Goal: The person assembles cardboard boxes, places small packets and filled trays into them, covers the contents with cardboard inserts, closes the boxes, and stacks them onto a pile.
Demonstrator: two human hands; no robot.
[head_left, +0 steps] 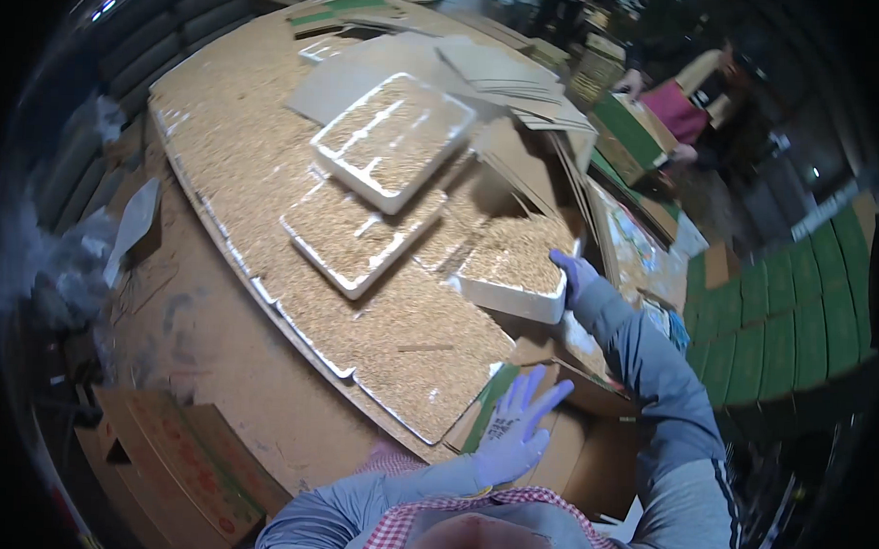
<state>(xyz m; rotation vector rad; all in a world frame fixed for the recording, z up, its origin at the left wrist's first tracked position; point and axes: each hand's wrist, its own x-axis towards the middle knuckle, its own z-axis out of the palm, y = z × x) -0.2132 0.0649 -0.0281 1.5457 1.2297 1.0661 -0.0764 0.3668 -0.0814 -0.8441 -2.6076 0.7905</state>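
Note:
My right hand, in a purple glove, grips the right rim of a white tray heaped with small tan grain-like pieces. The thumb and fingers close on the tray's edge. Also gloved in purple, my left hand has its fingers spread and holds nothing. It is over the green-edged flap of an open cardboard box that stands close to my body, inside mostly bare brown. Whether the left palm presses on the flap, I cannot tell. The tray sits beyond the box, tilted slightly toward me.
Two more filled white trays, an upper one and a lower one, rest on a tan layer covering the table. Flat cardboard sheets lie behind. At right, a person holds a green box; green cartons are stacked nearby.

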